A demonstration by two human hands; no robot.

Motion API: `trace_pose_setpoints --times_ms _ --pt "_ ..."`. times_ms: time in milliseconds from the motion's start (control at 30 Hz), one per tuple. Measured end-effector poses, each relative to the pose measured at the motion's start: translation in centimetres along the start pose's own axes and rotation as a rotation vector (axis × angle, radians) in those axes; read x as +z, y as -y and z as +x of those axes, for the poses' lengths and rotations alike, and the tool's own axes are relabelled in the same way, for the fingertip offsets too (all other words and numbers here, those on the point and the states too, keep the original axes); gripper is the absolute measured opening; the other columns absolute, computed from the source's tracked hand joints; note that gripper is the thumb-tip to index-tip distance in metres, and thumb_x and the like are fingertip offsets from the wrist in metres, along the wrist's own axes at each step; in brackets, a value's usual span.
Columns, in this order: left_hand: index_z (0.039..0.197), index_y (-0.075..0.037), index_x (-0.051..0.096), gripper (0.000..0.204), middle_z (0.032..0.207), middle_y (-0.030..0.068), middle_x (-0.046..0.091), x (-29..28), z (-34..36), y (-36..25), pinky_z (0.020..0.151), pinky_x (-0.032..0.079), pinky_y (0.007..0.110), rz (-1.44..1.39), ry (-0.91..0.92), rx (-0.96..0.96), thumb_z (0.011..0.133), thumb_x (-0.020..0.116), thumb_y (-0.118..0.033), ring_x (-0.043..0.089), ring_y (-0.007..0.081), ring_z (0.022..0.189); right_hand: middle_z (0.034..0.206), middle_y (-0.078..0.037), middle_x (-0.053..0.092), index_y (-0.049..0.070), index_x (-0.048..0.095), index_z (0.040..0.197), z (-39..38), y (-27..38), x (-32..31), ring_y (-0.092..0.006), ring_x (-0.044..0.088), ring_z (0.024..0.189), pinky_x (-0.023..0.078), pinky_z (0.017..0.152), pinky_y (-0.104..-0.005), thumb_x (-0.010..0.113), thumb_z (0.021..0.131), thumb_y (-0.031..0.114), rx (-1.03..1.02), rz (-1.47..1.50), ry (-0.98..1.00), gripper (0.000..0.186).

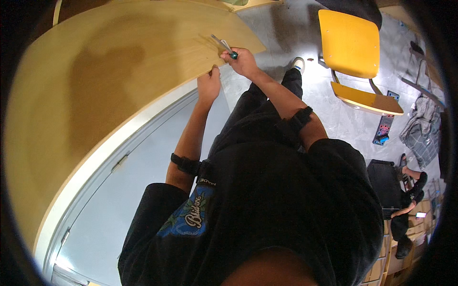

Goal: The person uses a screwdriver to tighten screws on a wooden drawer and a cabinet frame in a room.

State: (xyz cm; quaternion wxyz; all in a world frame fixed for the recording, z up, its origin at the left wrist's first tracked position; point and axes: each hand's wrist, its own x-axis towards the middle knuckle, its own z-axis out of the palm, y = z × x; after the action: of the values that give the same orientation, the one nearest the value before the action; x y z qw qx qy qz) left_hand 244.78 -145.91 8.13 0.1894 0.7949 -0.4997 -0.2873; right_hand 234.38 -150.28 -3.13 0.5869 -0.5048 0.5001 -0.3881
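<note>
A slim pen-like tool (223, 44) with a pale shaft and a dark green end is held in my right hand (244, 62), its fingers closed around the green end. The shaft points up and to the left, over the wooden tabletop (157, 57) near its right corner; whether the tip touches the wood I cannot tell. Just below and to the left, my left hand (208, 85) is closed at the table's near edge, thumb on top. Its other fingers are partly hidden.
Below the table edge is a grey cabinet (129, 186) with hinged doors. A yellow chair (350, 43) stands on the grey floor to the right. Further right are a colourful strip-shaped board (383, 128), a checked cloth (422, 128) and another person (409, 205) with a lit phone.
</note>
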Motion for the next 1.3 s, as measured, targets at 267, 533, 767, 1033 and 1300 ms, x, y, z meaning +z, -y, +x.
trace_pose_setpoints --times_ms 267,533,767,1033,1300 --pt "0.073 0.001 0.056 0.031 0.058 0.0053 0.051 -0.5 0.4 0.8 0.050 0.039 0.030 -0.042 0.048 0.030 0.087 0.048 -0.025 0.048 0.0139 0.053 0.062 -0.004 0.061 0.003 0.068 0.086 0.0 3.4 1.0 -0.0088 0.053 0.057 0.044 0.054 -0.0260 0.070 0.079 0.024 0.083 0.489 0.090 0.022" --pt "0.093 0.002 0.055 0.019 0.074 0.0135 0.056 -0.9 0.6 -0.7 0.065 0.042 0.037 0.026 0.114 0.013 0.086 0.049 -0.015 0.054 0.0245 0.069 0.066 -0.007 0.063 0.007 0.069 0.087 1.0 4.7 0.4 -0.0141 0.059 0.059 0.046 0.057 -0.0276 0.070 0.078 0.031 0.012 0.317 0.117 0.025" --pt "0.095 0.002 0.055 0.020 0.076 0.0143 0.057 -0.9 0.8 -0.7 0.066 0.043 0.037 0.030 0.079 0.142 0.086 0.051 -0.015 0.053 0.0263 0.070 0.061 -0.008 0.061 0.011 0.069 0.085 0.7 6.6 0.0 -0.0247 0.059 0.055 0.046 0.053 -0.0330 0.068 0.078 0.036 -0.028 0.120 0.047 0.026" --pt "0.094 0.002 0.055 0.021 0.076 0.0152 0.057 -1.3 0.7 0.4 0.068 0.043 0.037 -0.003 0.174 0.005 0.084 0.053 -0.016 0.055 0.0272 0.071 0.063 -0.013 0.060 0.009 0.066 0.094 -0.8 6.9 -2.1 -0.0319 0.060 0.059 0.047 0.056 -0.0381 0.060 0.081 0.022 -0.200 -0.041 0.188 0.020" --pt "0.091 0.001 0.056 0.020 0.067 0.0073 0.055 -3.4 0.6 2.0 0.055 0.044 0.031 0.201 0.337 0.130 0.089 0.043 -0.014 0.053 0.0163 0.058 0.087 -0.022 0.061 0.006 0.048 0.125 -1.1 10.0 -4.4 -0.0344 0.061 0.078 0.047 0.071 -0.0403 0.055 0.082 0.015 -0.039 -0.090 0.685 0.045"
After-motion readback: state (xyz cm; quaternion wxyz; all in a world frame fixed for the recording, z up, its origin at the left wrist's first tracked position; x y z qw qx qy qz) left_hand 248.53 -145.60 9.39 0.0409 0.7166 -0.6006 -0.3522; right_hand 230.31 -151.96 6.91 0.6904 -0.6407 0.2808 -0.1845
